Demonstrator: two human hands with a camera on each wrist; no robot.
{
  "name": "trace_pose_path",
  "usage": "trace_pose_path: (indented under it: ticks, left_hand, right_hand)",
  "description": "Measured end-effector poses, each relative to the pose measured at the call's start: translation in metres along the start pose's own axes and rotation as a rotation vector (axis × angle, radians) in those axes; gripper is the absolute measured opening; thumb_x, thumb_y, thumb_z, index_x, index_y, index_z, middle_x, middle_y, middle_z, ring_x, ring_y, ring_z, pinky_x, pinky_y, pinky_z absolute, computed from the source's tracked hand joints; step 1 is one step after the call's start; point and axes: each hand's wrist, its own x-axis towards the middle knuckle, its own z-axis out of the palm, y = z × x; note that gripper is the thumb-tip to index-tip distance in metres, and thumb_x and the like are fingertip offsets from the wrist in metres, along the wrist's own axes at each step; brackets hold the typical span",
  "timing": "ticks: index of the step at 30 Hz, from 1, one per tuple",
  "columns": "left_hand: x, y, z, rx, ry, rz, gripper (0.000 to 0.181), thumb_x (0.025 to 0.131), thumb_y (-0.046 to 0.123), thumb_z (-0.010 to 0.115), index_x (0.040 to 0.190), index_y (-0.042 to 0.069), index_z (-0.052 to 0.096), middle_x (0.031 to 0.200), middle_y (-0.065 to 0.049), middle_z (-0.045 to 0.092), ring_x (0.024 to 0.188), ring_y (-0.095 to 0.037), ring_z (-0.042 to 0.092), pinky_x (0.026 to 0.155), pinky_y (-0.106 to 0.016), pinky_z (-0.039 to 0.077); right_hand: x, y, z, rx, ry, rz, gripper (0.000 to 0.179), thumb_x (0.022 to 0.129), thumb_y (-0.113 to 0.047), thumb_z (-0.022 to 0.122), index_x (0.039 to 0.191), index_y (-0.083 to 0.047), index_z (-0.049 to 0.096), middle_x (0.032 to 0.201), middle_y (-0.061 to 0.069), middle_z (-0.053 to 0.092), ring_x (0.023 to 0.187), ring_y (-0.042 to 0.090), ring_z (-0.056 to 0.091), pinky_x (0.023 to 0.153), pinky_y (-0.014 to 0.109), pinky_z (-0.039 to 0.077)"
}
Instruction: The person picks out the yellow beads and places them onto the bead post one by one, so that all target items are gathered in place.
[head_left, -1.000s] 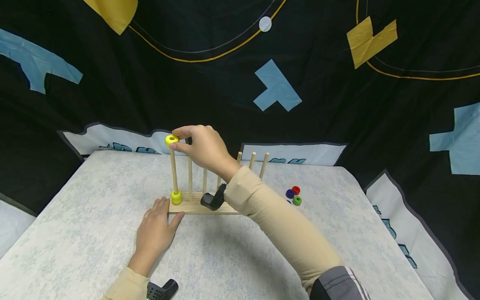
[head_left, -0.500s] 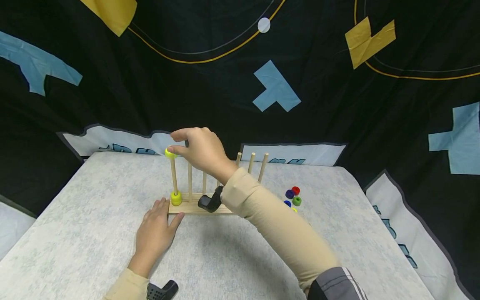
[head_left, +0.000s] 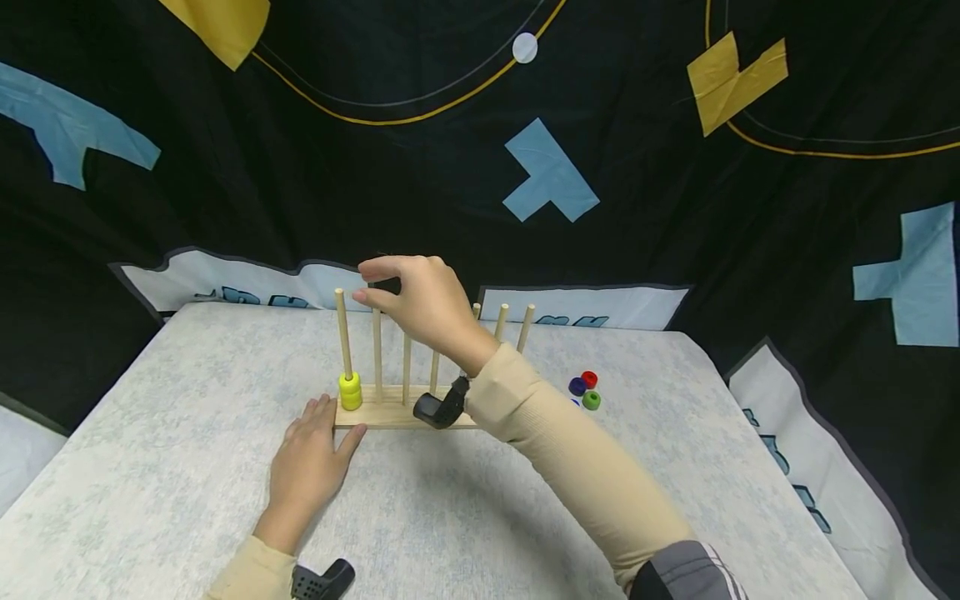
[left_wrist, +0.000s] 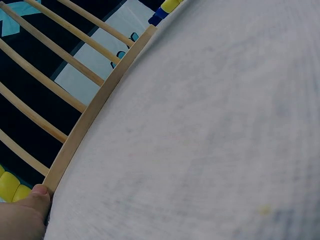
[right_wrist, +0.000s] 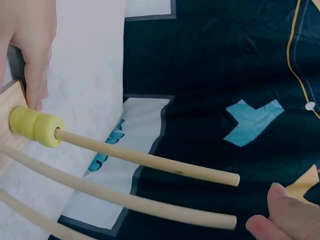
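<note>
A wooden base (head_left: 390, 414) with a row of upright pegs (head_left: 378, 354) stands on the table. Yellow beads (head_left: 350, 391) are stacked at the bottom of its leftmost peg. My left hand (head_left: 306, 467) lies at the base's left end, fingers along the end and thumb at the front edge. In the left wrist view that thumb (left_wrist: 37, 202) touches the base. My right hand (head_left: 427, 300) is raised beside the tops of the left pegs, thumb and forefinger apart with nothing between them. The right wrist view shows its fingertips (right_wrist: 275, 195) just beyond the peg ends.
Right of the base lie a red bead (head_left: 589, 380), a dark blue bead (head_left: 577, 387) and a green bead (head_left: 592, 400). A yellow bead (head_left: 257, 10) shows in none of the head view's near side. A black curtain (head_left: 420, 192) hangs behind the table.
My right hand let go of a yellow bead at the leftmost peg's top, and the bead dropped onto the stack. That hand then moved slightly right. My left hand stayed put.
</note>
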Motion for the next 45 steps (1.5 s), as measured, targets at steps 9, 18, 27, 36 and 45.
trace_pose_path:
  ticks: [9, 18, 27, 36, 45]
  left_hand:
    - [0.000, 0.000, 0.001, -0.001, -0.003, -0.004, 0.073, 0.097, 0.040, 0.063, 0.142, -0.013, 0.043, 0.148, -0.034, 0.042, 0.141, -0.050, 0.036, 0.116, -0.062, 0.028]
    - [0.000, 0.002, -0.002, -0.002, -0.036, -0.012, 0.075, 0.099, 0.043, 0.058, 0.144, -0.012, 0.039, 0.150, -0.035, 0.037, 0.142, -0.051, 0.032, 0.118, -0.062, 0.024]
    - [-0.001, 0.000, -0.002, -0.006, -0.031, 0.004, 0.074, 0.099, 0.043, 0.057, 0.144, -0.014, 0.039, 0.149, -0.036, 0.037, 0.142, -0.051, 0.032, 0.117, -0.063, 0.024]
    - [0.000, 0.000, 0.002, -0.020, -0.023, 0.018, 0.073, 0.099, 0.041, 0.059, 0.144, -0.014, 0.039, 0.149, -0.036, 0.038, 0.142, -0.052, 0.033, 0.117, -0.064, 0.024]
    - [-0.001, -0.001, 0.000, -0.009, -0.026, 0.009, 0.073, 0.099, 0.041, 0.058, 0.143, -0.013, 0.040, 0.149, -0.036, 0.038, 0.142, -0.051, 0.033, 0.118, -0.062, 0.024]
  right_hand:
    - [-0.029, 0.016, -0.008, 0.071, 0.079, -0.024, 0.032, 0.089, -0.030, 0.075, 0.119, -0.017, 0.073, 0.120, -0.006, 0.073, 0.110, 0.005, 0.068, 0.095, 0.023, 0.055]
    - [-0.060, 0.031, -0.015, 0.074, 0.087, -0.047, 0.032, 0.087, -0.027, 0.077, 0.116, -0.013, 0.074, 0.116, -0.002, 0.075, 0.111, 0.008, 0.069, 0.089, 0.026, 0.057]
    - [-0.089, 0.044, -0.018, 0.073, 0.023, -0.014, 0.031, 0.087, -0.026, 0.077, 0.116, -0.014, 0.074, 0.116, -0.003, 0.075, 0.102, 0.007, 0.069, 0.080, 0.024, 0.055]
    - [-0.123, 0.080, -0.034, 0.102, -0.037, 0.022, 0.031, 0.086, -0.022, 0.079, 0.116, -0.016, 0.074, 0.116, -0.006, 0.074, 0.064, 0.010, 0.048, 0.056, 0.021, 0.042]
    - [-0.150, 0.119, -0.054, 0.084, 0.012, 0.116, 0.030, 0.086, -0.023, 0.079, 0.115, -0.016, 0.074, 0.113, -0.006, 0.075, 0.054, 0.007, 0.031, 0.050, 0.022, 0.032]
